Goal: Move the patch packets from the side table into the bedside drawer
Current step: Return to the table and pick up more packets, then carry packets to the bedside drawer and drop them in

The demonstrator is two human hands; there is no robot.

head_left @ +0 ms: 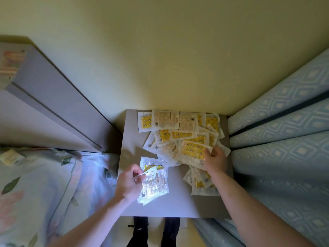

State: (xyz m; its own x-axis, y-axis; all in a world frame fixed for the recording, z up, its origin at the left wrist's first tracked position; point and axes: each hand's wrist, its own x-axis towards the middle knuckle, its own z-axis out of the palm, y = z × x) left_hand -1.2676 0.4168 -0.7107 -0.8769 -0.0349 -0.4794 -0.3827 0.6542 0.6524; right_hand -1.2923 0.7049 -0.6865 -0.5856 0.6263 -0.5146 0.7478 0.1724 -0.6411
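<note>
Several white and yellow patch packets (179, 129) lie scattered over the grey side table (131, 139), mostly at its far and right parts. My left hand (129, 182) pinches the edge of a small stack of packets (154, 184) near the table's front left. At the right, my right hand (215, 160) grips a yellow-printed packet (192, 150) lying on top of the pile. More packets (201, 184) are partly hidden under my right wrist. No drawer is in view.
A bed with a floral cover (35, 184) lies to the left, a grey headboard (53, 97) behind it. Blue patterned curtains (284, 139) hang along the table's right side. A pale wall rises behind the table. My feet (154, 230) stand at its front edge.
</note>
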